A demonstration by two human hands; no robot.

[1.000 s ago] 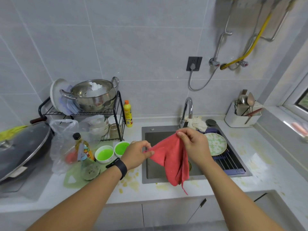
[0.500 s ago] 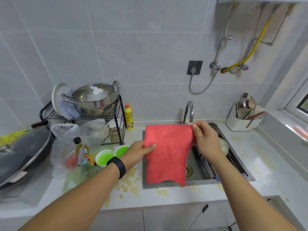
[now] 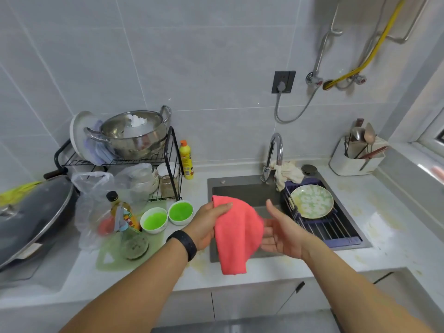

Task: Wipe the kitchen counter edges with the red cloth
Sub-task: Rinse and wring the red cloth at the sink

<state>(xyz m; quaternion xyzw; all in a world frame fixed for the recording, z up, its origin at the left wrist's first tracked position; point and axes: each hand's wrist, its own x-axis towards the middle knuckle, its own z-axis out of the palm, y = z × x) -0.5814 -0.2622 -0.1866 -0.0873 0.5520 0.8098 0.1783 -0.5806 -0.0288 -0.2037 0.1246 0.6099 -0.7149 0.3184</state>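
Observation:
The red cloth (image 3: 236, 234) hangs in the air over the left part of the sink, drooping down past the front rim. My left hand (image 3: 207, 222) pinches its upper left corner between thumb and fingers. My right hand (image 3: 280, 230) is just right of the cloth, palm up and fingers spread, with the cloth's right edge resting against its fingertips. The white counter (image 3: 271, 272) runs along the front below the cloth, its front edge stained with yellowish spots.
A sink (image 3: 240, 188) with a faucet (image 3: 274, 152) holds a rack with a green plate (image 3: 312, 200). Two green bowls (image 3: 167, 217), an oil bottle (image 3: 121, 211), plastic bags, a dish rack and a wok lid (image 3: 31, 217) crowd the left counter. A utensil holder (image 3: 358, 157) stands at back right.
The cloth was bunched, then held spread by both hands. Now my right hand has let go of its corner and opened, and the cloth hangs from my left hand, lower.

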